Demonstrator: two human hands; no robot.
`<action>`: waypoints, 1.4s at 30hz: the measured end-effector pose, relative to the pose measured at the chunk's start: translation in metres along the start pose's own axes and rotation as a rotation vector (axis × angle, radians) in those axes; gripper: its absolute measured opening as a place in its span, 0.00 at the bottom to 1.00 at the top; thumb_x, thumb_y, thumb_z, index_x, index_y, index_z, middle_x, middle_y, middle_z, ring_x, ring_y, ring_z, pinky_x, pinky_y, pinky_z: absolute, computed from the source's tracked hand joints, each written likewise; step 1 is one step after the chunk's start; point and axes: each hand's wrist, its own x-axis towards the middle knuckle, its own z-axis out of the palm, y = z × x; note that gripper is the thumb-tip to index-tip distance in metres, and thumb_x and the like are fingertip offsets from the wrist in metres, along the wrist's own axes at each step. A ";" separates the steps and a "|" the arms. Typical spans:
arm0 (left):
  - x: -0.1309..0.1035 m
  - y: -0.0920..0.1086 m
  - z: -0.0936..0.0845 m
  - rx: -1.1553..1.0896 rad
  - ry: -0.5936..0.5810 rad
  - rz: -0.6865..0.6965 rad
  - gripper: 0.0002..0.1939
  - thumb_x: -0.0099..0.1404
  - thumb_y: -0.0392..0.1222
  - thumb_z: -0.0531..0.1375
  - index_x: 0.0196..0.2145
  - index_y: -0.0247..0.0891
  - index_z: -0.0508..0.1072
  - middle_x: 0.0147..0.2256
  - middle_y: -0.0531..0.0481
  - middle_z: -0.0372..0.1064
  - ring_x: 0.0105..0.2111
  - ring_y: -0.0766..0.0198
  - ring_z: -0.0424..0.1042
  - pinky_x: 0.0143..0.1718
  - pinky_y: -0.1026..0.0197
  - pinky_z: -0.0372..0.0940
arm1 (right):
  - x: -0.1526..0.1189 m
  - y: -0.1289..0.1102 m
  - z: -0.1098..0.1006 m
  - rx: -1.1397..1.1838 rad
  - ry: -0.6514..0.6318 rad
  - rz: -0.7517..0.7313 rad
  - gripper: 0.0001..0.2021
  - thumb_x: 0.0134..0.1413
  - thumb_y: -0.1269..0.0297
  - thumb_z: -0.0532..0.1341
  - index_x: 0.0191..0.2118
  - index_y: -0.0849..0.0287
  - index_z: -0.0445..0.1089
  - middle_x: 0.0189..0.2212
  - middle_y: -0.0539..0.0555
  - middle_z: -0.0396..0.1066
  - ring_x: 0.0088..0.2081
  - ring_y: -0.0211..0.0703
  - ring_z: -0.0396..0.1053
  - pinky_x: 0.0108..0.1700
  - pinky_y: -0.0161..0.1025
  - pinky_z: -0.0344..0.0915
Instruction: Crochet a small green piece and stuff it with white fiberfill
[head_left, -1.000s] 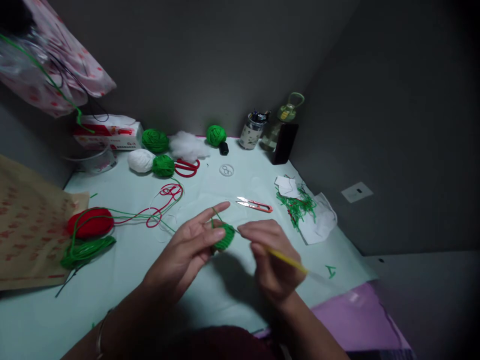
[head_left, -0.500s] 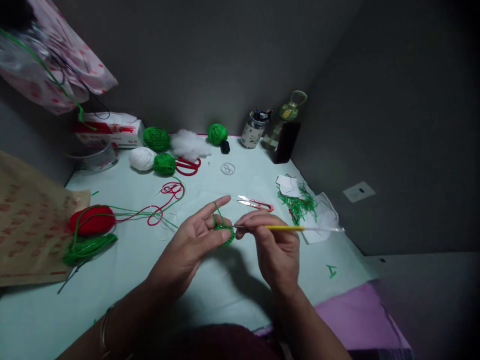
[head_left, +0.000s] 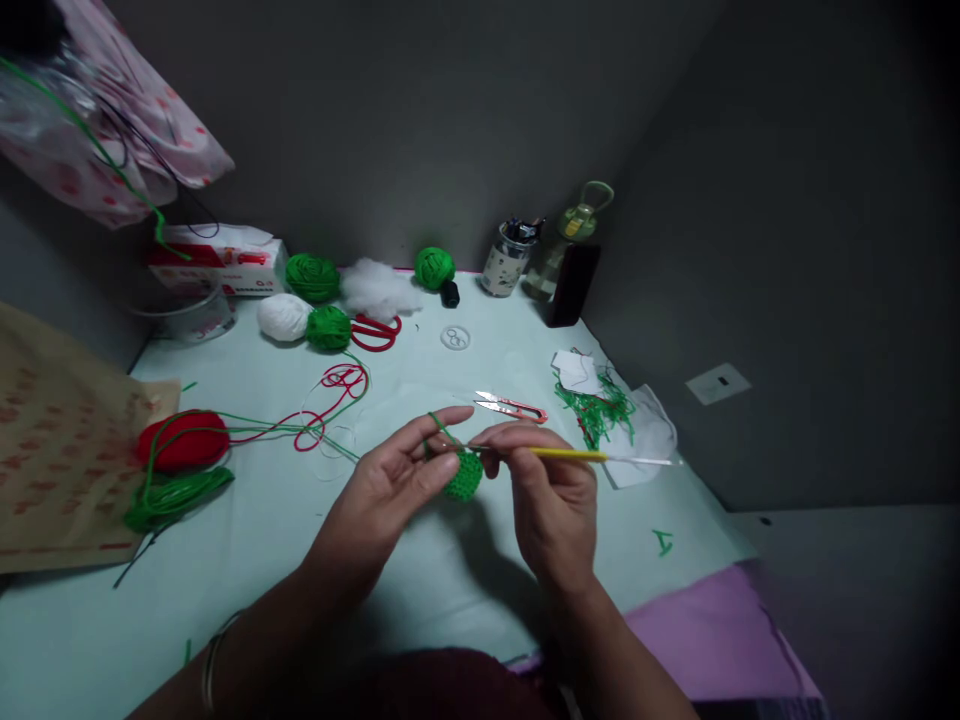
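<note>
Between my hands is a small green crochet piece, its stitched face turned toward me. My left hand pinches its upper left edge with thumb and fingers, and green yarn runs over the raised index finger. In my right hand is a crochet hook with a yellow grip, held like a pen and pointing left. The hook's tip reaches the top edge of the piece by my left fingers; the exact stitch is too small to make out. Just beyond my right hand lie orange-handled thread snips.
At the left, a red yarn ball and a green skein lie by a brown paper bag. Red scissors, white stuffing and green yarn balls are at the back. Green yarn scraps lie right, below a phone.
The crochet piece has turned and now shows more of its face below my left thumb. My left index finger has lowered slightly and extends further right. The hook has shifted slightly left.
</note>
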 end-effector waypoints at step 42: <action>0.003 0.003 -0.002 -0.334 -0.035 -0.224 0.19 0.61 0.38 0.68 0.51 0.38 0.80 0.35 0.50 0.75 0.36 0.70 0.70 0.44 0.68 0.63 | -0.004 -0.005 -0.005 -0.375 0.025 -0.326 0.13 0.66 0.72 0.59 0.46 0.49 0.77 0.37 0.52 0.77 0.37 0.42 0.73 0.38 0.43 0.72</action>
